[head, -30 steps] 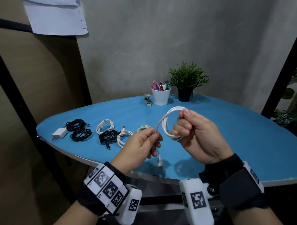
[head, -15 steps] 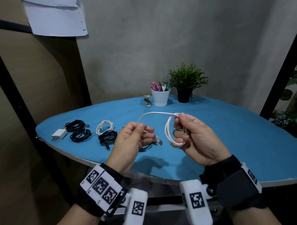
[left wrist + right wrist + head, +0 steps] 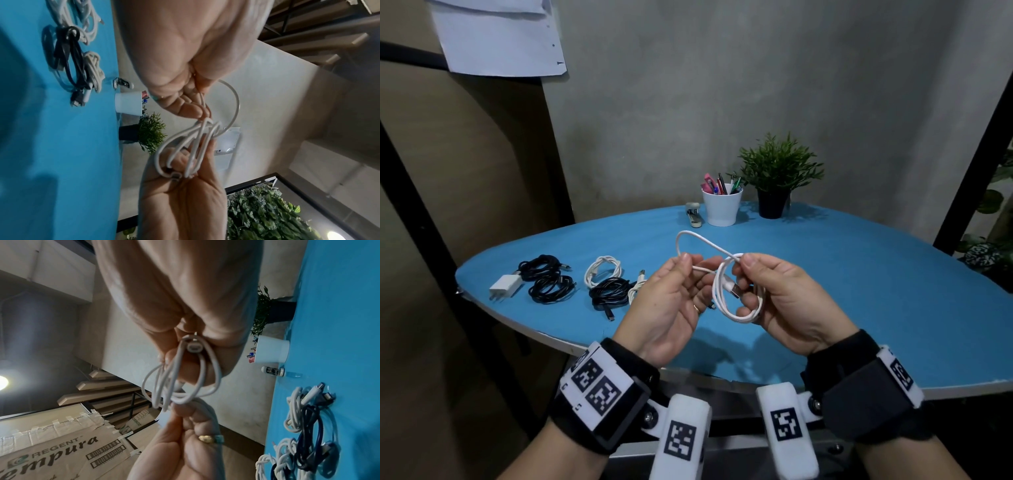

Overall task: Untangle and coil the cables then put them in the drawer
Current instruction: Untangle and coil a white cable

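Note:
Above the blue table (image 3: 859,281) my right hand (image 3: 774,294) grips a small coil of white cable (image 3: 726,301) between thumb and fingers, its USB plug (image 3: 734,291) lying across the loops. My left hand (image 3: 674,294) pinches the same cable's free tail, which arcs up in a loop (image 3: 690,236) between the two hands. The left wrist view shows the white cable (image 3: 197,142) running from one hand to the other, and in the right wrist view the coil (image 3: 180,378) hangs from my fingers. No drawer is in view.
On the table's left part lie two coiled black cables (image 3: 544,277) with a white charger (image 3: 505,286), a white coil (image 3: 602,270) and a black coil (image 3: 609,291). A white pen cup (image 3: 722,207), a stapler (image 3: 693,214) and a potted plant (image 3: 777,178) stand at the back.
My left hand has carried the cable's tail up and towards the coil, so the tail now stands in a loop above the hands. The plug end has come up to the coil.

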The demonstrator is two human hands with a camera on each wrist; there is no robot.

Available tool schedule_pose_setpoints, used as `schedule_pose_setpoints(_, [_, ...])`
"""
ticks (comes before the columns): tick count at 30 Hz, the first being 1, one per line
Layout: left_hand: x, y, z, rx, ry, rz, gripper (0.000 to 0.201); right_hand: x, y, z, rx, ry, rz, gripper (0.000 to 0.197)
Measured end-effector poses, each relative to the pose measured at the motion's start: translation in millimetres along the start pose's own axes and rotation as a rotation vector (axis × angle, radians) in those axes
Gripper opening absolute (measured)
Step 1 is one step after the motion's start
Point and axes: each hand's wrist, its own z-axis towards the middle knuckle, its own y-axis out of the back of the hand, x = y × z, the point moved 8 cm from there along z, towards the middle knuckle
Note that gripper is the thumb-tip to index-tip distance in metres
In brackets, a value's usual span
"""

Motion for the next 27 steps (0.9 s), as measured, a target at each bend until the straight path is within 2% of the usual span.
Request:
schedule_pose_setpoints(4, [6.0,1.9,2.1,0.005,0.069,0.052,0.024,0.8,3.2,1.1,-0.035,0.018,-0.022,0.025])
schedule_pose_setpoints(8, [12.2,6.1,2.3,0.009,0.166,0.175,0.027,0.2,7.7,1.2,-0.066,0.020,-0.039,0.024])
schedule_pose_setpoints(11, [11.6,6.7,3.8,0.013,0.183,0.177,0.028,-2.8,5.2,-0.5,-0.050,0.006,-0.071,0.031])
schedule_pose_setpoints(15, [18.0,2.5,2.6,0.039,0.215,0.163,0.031,-5.7,-1.8,0.4,-0.007,0.003,-0.107,0.020])
schedule_pose_setpoints(20, [25.1,-10.3,-6.4,0.225,0.281,0.203,0.045,-4.3,7.7,4.3,-0.096,0.030,-0.074,0.021])
schedule_pose_setpoints(22, [25.1,-10.4,-6.3,0.240,0.226,0.292,0.041,-4.1,8.6,3.7,-0.107,0.037,-0.058,0.021])
schedule_pose_setpoints(25, [26.8,-9.9,-6.1,0.243,0.125,0.554,0.011,-5.0,11.0,3.0,-0.135,0.041,-0.041,0.019])
schedule_pose_setpoints(27, [27.9,-8.1,-6.1,0.227,0.099,0.670,0.005,-3.8,13.2,2.6,-0.149,0.062,-0.032,0.019])
